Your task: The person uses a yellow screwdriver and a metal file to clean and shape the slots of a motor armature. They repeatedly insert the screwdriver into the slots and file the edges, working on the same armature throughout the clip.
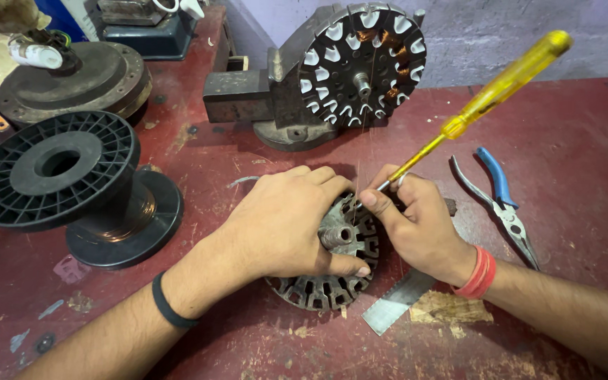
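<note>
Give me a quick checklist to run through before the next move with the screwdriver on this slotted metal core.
1. Left hand steadying the slotted metal core: ok.
2. Right hand gripping the yellow screwdriver: ok.
3. Screwdriver tip seated in a slot: cannot tell, fingers hide it.
4. Left thumb clear of the tip: cannot tell.
5. Pliers within reach on the red table: ok.

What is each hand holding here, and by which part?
The left hand grips the slotted metal motor core from above, across its top and rim. The right hand holds the yellow-handled screwdriver low on its metal shaft, near the tip.
</note>
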